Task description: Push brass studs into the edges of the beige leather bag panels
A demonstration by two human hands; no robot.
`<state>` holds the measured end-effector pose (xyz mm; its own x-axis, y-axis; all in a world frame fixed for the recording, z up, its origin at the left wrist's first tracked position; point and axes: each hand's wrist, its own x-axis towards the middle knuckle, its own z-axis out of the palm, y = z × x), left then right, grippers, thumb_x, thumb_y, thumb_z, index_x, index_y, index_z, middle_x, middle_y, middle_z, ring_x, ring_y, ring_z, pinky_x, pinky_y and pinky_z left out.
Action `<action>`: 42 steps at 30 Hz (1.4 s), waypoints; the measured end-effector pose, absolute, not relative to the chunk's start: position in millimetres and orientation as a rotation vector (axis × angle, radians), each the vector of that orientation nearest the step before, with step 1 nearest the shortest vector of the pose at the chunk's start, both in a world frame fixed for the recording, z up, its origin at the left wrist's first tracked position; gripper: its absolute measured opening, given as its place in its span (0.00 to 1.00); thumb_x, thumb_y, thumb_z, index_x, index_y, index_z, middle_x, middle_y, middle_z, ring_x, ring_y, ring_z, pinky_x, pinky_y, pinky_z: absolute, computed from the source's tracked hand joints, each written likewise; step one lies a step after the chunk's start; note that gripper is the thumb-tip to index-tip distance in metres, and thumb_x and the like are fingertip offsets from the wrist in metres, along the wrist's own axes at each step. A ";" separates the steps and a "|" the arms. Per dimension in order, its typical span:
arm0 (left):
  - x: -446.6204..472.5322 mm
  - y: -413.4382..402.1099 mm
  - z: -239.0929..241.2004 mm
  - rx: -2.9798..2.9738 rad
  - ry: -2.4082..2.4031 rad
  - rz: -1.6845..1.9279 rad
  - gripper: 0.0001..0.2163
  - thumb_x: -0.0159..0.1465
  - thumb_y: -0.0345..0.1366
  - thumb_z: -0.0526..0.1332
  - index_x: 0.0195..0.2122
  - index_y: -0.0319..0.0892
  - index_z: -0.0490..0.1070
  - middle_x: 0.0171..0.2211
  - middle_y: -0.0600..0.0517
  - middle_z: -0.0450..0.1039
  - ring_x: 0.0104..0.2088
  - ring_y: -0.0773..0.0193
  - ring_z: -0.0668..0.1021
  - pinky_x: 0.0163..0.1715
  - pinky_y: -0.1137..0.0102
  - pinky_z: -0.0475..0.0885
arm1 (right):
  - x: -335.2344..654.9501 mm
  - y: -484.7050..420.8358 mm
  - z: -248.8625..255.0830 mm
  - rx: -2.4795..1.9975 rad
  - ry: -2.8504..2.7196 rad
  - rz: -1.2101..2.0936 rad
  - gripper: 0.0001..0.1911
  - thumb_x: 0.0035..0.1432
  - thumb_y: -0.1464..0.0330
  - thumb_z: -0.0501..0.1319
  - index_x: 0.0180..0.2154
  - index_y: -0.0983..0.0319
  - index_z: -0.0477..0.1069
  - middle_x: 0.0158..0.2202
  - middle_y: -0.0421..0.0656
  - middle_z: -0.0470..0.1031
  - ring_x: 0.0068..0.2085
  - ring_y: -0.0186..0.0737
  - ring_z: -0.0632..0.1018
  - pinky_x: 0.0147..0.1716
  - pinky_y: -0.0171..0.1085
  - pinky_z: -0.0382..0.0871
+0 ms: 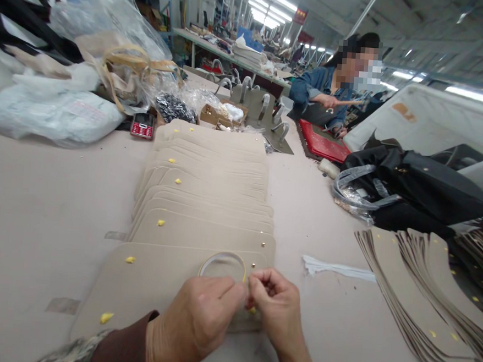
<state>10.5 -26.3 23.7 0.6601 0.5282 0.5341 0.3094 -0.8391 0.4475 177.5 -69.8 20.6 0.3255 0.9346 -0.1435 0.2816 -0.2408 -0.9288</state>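
My left hand (205, 313) is closed around a thin roll of yellow and white tape (224, 255), whose ring sticks up above the knuckles. Close against it, my right hand (276, 302) pinches thumb and finger together; what lies between them is too small to make out. Both hands are over the nearest beige panel (155, 282). Small yellow tabs (106, 318) and a metal stud (253, 265) show on this panel. Behind it, a row of overlapping beige panels (209, 173) runs away from me, several with yellow tabs.
More panels (420, 287) lie fanned at the right, near white strips (338, 269). A black bag (423, 182) sits behind them. Plastic-wrapped goods (52, 107) and a red phone (142, 126) are at the left. Across the table, a person (326, 96) holds a hammer over a red board (321, 142).
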 end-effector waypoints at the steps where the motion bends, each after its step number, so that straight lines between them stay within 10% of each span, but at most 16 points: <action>1: 11.7 -26.8 21.7 2.577 0.669 0.963 0.10 0.67 0.24 0.47 0.31 0.42 0.62 0.22 0.55 0.64 0.22 0.64 0.67 0.22 0.69 0.61 | 183.6 -67.4 18.7 -1.726 -0.993 1.035 0.12 0.53 0.61 0.62 0.27 0.64 0.72 0.18 0.38 0.71 0.19 0.33 0.72 0.20 0.31 0.68; 25: 14.6 -26.0 -2.8 2.699 0.774 0.459 0.08 0.61 0.29 0.64 0.34 0.41 0.63 0.34 0.51 0.66 0.33 0.57 0.66 0.30 0.64 0.65 | 199.3 -39.4 19.2 -2.001 -1.697 0.589 0.08 0.58 0.69 0.57 0.39 0.61 0.72 0.26 0.41 0.78 0.26 0.38 0.76 0.28 0.34 0.67; 35: 14.2 -25.2 -2.6 2.707 0.800 0.532 0.07 0.62 0.29 0.63 0.32 0.42 0.63 0.33 0.51 0.67 0.32 0.58 0.66 0.29 0.65 0.63 | 218.4 -44.8 4.7 -1.735 -1.006 1.174 0.19 0.54 0.55 0.65 0.38 0.62 0.67 0.25 0.37 0.72 0.23 0.34 0.75 0.22 0.33 0.73; 42: 15.1 -24.5 -3.1 2.691 0.807 0.487 0.06 0.62 0.30 0.62 0.34 0.42 0.64 0.34 0.51 0.66 0.33 0.57 0.67 0.29 0.64 0.64 | 209.9 -59.6 12.7 -1.730 -1.788 0.404 0.07 0.64 0.67 0.56 0.37 0.61 0.72 0.28 0.42 0.74 0.29 0.38 0.76 0.31 0.36 0.72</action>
<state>15.1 -24.5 -3.1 0.7860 0.5719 0.2348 0.4739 -0.8013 0.3653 209.9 -59.6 12.7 0.0406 0.9761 0.2137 0.7897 0.0997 -0.6053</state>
